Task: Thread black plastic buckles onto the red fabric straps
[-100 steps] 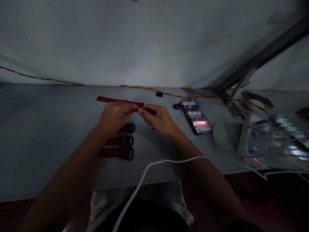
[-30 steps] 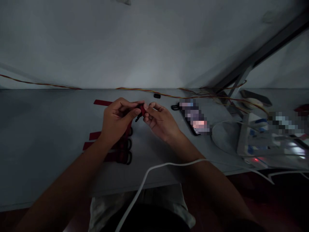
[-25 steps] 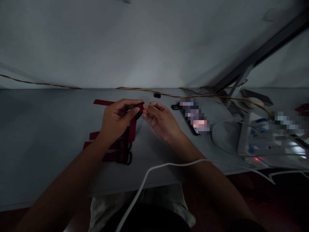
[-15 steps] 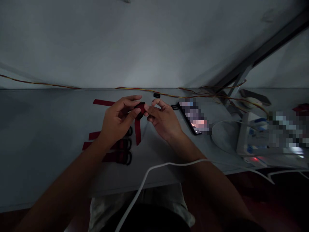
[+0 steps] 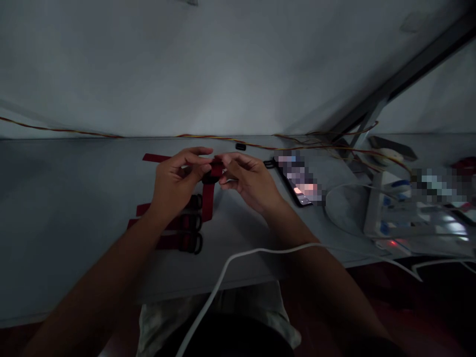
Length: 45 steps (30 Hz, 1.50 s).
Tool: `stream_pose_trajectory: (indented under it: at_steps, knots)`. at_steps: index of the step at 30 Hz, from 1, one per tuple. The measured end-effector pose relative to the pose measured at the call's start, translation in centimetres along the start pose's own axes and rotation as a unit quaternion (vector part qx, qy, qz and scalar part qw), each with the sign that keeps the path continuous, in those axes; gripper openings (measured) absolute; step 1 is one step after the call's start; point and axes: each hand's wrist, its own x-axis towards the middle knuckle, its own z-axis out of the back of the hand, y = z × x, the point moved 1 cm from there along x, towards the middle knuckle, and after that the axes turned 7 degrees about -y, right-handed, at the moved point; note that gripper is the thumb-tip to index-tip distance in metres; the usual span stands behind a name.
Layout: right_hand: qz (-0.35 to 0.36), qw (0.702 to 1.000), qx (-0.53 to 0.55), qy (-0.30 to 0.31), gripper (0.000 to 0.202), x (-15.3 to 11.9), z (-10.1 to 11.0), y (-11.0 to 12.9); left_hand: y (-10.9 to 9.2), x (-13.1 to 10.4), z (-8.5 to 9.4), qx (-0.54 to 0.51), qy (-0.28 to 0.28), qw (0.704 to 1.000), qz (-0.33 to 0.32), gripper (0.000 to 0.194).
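Between my hands is a red strap (image 5: 208, 198) with a dark buckle-like part at its upper end; its free end hangs down toward the table. My left hand (image 5: 179, 176) pinches the upper end from the left, thumb and fingers closed on it. From the right, my right hand (image 5: 248, 179) grips the same end between thumb and fingers. Below my left hand lie several red straps with black rings, one of them a strap (image 5: 169, 242) nearest the table's front. Another red strap (image 5: 155, 158) sticks out behind my left hand.
A small black piece (image 5: 241, 147) lies near the twisted wires (image 5: 208, 136) at the wall. To the right are a phone (image 5: 297, 181), a black buckle (image 5: 269, 164) and a white power strip (image 5: 375, 210). A white cable (image 5: 256, 252) crosses in front of my right forearm.
My right hand has closed in around the strap's upper end, its fingers less spread. The dark part has tilted, and the hanging red end has shifted slightly left.
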Motion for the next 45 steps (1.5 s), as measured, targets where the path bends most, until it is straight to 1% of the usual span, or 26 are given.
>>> stream_pose_trajectory:
  at_steps: [4,6,8,11,15,18,20,22,24,26,28,30,32,34,36,38,41,43,45]
  knots:
    - [-0.047,0.998,-0.015,0.028,0.038,0.1,1.1,0.8,-0.2,-0.1,-0.1,0.004,0.021,1.0,0.017,0.01]
    - [-0.082,0.995,-0.035,0.034,0.039,0.1,1.6,1.2,-0.4,-0.1,0.0,0.009,0.041,0.999,0.007,0.008]
    - [-0.102,0.993,-0.053,0.039,0.039,0.0,1.8,1.4,-0.6,0.0,0.0,0.016,0.067,0.998,-0.009,0.007]
    - [-0.087,0.994,-0.055,0.03,0.039,-0.1,1.6,1.5,-0.7,0.0,0.1,0.026,0.095,0.995,-0.028,0.008]
    - [-0.052,0.998,-0.029,0.013,0.044,0.0,0.8,0.9,-0.5,0.0,0.2,0.063,0.107,0.991,-0.054,0.015]
    - [-0.012,1.0,-0.014,0.009,0.044,0.1,0.4,0.6,-0.5,0.0,0.1,0.111,0.101,0.985,-0.087,0.014]
    - [0.012,1.0,-0.002,0.015,0.042,0.1,0.3,0.4,-0.5,0.0,-0.1,0.111,0.085,0.986,-0.089,0.014]
    - [0.025,0.999,0.017,0.028,0.039,0.0,0.1,0.4,-0.4,-0.1,-0.3,0.08,0.058,0.993,-0.066,0.015]
    - [0.04,0.998,0.033,0.04,0.038,0.0,0.0,0.3,-0.2,-0.3,-0.4,0.031,0.023,0.999,-0.038,0.021]
    - [0.047,0.997,0.041,0.045,0.036,-0.1,-0.1,0.3,0.0,-0.4,-0.6,0.011,0.016,1.0,-0.015,0.031]
    - [0.048,0.997,0.047,0.037,0.036,-0.2,-0.2,0.2,0.1,-0.6,-0.7,0.04,0.026,0.999,-0.008,0.036]
    - [0.04,0.997,0.057,0.021,0.035,-0.3,-0.3,0.1,0.2,-0.8,-0.6,0.09,0.031,0.995,-0.014,0.028]
    - [0.032,0.997,0.074,0.003,0.034,-0.3,-0.5,0.0,0.1,-0.9,-0.5,0.14,0.018,0.989,-0.044,0.017]
    - [0.028,0.996,0.085,-0.021,0.032,-0.3,-0.6,-0.2,0.1,-0.9,-0.4,0.19,0.002,0.977,-0.094,0.012]
    - [0.03,0.996,0.076,-0.048,0.03,-0.1,-0.7,-0.5,0.1,-0.9,-0.3,0.228,-0.013,0.963,-0.143,0.011]
    - [0.041,0.995,0.054,-0.068,0.029,0.0,-0.7,-0.7,0.0,-0.9,-0.2,0.25,-0.02,0.952,-0.176,0.012]
    - [0.081,0.994,0.0,-0.068,0.025,0.1,-0.7,-0.9,0.0,-0.9,-0.3,0.26,-0.018,0.944,-0.202,0.009]
    - [0.115,0.99,-0.042,-0.065,0.02,0.1,-0.6,-1.0,-0.1,-0.9,-0.3,0.25,-0.013,0.946,-0.207,0.003]
    - [0.147,0.983,-0.081,-0.068,0.015,-0.1,-0.6,-1.0,-0.1,-0.9,-0.3,0.248,-0.011,0.947,-0.204,0.004]
